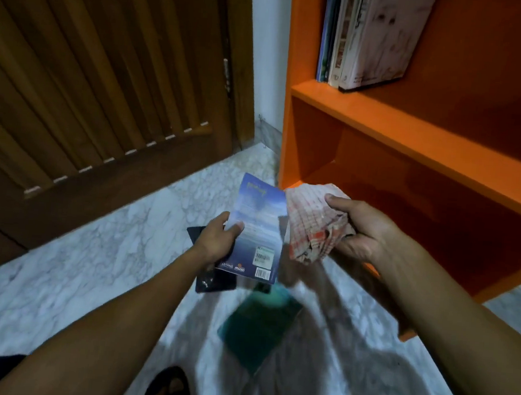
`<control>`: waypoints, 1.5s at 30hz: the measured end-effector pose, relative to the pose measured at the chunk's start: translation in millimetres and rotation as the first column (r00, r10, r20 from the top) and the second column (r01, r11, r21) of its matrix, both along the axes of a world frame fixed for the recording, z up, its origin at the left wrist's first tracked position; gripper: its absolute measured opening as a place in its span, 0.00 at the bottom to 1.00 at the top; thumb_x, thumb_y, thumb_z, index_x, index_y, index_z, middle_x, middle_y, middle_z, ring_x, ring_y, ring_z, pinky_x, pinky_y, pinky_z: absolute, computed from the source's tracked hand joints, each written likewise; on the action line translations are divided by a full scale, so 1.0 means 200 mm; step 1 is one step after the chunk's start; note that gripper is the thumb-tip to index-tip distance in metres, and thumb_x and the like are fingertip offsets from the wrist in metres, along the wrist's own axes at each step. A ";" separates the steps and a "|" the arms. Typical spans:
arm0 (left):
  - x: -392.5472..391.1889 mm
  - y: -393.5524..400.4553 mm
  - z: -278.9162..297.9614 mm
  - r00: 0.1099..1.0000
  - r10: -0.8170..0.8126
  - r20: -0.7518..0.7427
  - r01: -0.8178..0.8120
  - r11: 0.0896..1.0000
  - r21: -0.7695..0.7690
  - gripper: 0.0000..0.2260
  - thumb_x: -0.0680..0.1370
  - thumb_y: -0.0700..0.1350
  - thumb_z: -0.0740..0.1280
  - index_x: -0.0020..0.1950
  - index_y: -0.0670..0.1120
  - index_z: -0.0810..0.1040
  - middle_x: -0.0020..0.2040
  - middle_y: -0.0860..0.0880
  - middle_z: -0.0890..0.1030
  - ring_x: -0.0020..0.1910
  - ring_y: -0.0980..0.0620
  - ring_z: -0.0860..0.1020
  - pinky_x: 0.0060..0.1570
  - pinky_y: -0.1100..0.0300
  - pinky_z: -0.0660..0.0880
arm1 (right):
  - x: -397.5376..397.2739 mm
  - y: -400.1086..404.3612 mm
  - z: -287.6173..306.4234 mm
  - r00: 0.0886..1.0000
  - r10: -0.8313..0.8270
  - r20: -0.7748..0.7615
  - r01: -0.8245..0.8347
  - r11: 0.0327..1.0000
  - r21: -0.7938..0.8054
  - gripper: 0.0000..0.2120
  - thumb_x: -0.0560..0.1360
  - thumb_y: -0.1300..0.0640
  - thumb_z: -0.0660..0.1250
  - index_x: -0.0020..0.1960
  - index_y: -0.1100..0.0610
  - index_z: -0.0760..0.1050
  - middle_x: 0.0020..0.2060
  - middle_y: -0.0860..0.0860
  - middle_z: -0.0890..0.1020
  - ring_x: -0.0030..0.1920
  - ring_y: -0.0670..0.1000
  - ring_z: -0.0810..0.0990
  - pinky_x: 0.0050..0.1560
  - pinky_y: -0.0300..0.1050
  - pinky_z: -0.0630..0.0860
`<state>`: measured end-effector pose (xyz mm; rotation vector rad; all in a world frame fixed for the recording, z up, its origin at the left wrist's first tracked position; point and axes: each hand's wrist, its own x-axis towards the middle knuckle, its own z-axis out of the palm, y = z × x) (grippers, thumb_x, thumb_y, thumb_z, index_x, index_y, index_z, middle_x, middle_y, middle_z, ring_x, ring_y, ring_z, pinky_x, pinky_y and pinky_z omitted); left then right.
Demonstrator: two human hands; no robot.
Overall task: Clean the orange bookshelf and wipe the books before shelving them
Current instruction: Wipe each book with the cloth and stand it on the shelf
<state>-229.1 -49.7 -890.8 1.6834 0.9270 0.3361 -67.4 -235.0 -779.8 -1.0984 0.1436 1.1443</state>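
1. The left hand [218,236] grips a blue paperback book [258,225] by its left edge, back cover and barcode facing up, held above the white marble floor [93,246] just left of the orange wooden bookshelf [413,137].
2. The right hand [362,230] clutches a crumpled red-and-white checked cloth [310,223], touching the book's right edge, in front of the bookshelf's empty lower compartment.
3. A dark navy book [212,282] lies on the floor under the held book, left of the bookshelf.
4. A teal book [258,328] lies on the floor nearer the person.
5. Several upright books [368,40] lean in the bookshelf's upper compartment.
6. A brown slatted wooden door [100,75] stands left of the bookshelf.
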 end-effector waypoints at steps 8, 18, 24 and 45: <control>-0.21 0.03 0.59 0.991 -0.017 0.131 0.015 1.000 0.013 0.10 0.84 0.49 0.60 0.58 0.48 0.79 0.53 0.46 0.86 0.50 0.41 0.84 0.55 0.41 0.79 | -0.06 -0.02 0.21 0.983 -0.177 0.052 0.175 0.983 0.047 0.13 0.84 0.55 0.57 0.53 0.65 0.73 0.47 0.63 0.82 0.51 0.61 0.81 0.57 0.64 0.73; -0.19 -0.26 0.82 0.950 -0.118 0.290 0.139 0.989 -0.054 0.10 0.84 0.47 0.58 0.56 0.47 0.78 0.49 0.47 0.86 0.43 0.48 0.85 0.38 0.56 0.79 | -0.12 0.17 0.21 0.011 0.192 0.981 0.153 0.970 -0.191 0.22 0.83 0.44 0.53 0.77 0.40 0.57 0.77 0.37 0.50 0.78 0.44 0.43 0.77 0.53 0.37; -0.14 -0.25 0.81 0.906 0.056 0.420 0.004 0.990 -0.141 0.10 0.85 0.46 0.58 0.54 0.48 0.78 0.46 0.47 0.86 0.40 0.49 0.83 0.38 0.57 0.78 | -0.32 0.10 0.20 -0.224 0.199 0.954 -0.030 0.977 -0.211 0.17 0.84 0.52 0.55 0.71 0.44 0.70 0.76 0.39 0.55 0.75 0.33 0.40 0.78 0.55 0.33; -0.27 -0.24 0.83 0.929 0.048 0.366 -0.045 0.999 -0.019 0.13 0.85 0.52 0.55 0.53 0.48 0.78 0.47 0.51 0.85 0.41 0.55 0.84 0.38 0.59 0.77 | -0.24 0.01 0.43 0.856 -0.378 0.353 0.321 0.924 0.210 0.16 0.84 0.56 0.55 0.71 0.56 0.70 0.60 0.60 0.82 0.55 0.59 0.83 0.48 0.54 0.82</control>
